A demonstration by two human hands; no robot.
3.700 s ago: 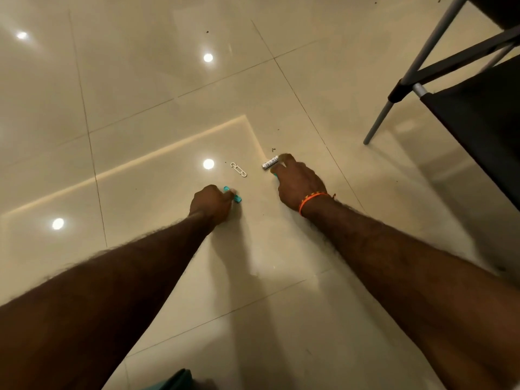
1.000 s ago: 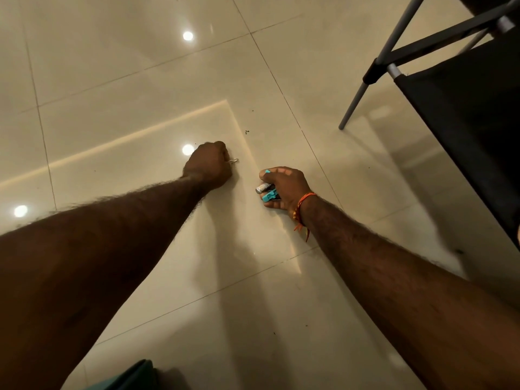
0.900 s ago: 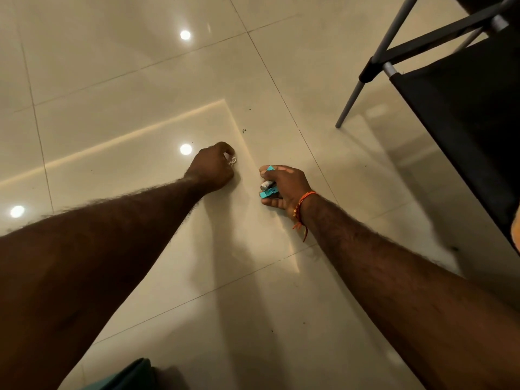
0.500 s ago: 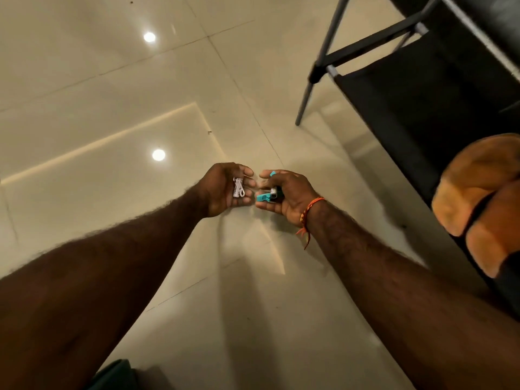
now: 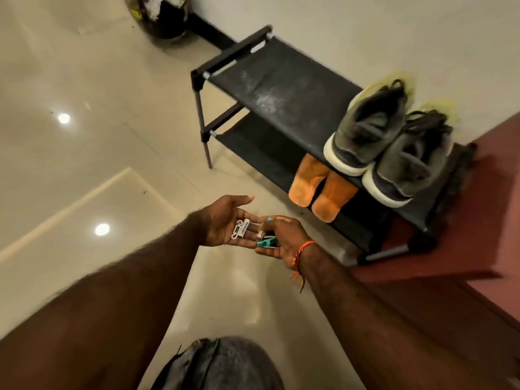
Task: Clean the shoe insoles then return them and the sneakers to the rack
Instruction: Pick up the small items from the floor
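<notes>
At frame centre my left hand (image 5: 225, 223) lies palm-up, fingers relaxed, small white clips (image 5: 241, 231) on it; my right hand (image 5: 281, 237) pinches a teal clip (image 5: 266, 242). Farther right, orange insoles (image 5: 318, 187) lie on the black rack's (image 5: 275, 88) lower shelf, grey sneakers (image 5: 388, 144) on top.

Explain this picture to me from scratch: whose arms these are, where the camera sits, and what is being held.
No machine here: a person wears one camera on the head, looking down past both bare arms. The left hand, palm up and open, carries small silver metal clips. The right hand, with an orange thread at the wrist, has its fingers curled round a small teal plastic piece and another silver bit. On the glossy beige tile floor stands a black two-shelf fabric shoe rack. A pair of grey sneakers with white soles sits on its top shelf; two orange insoles lie on the lower one.
</notes>
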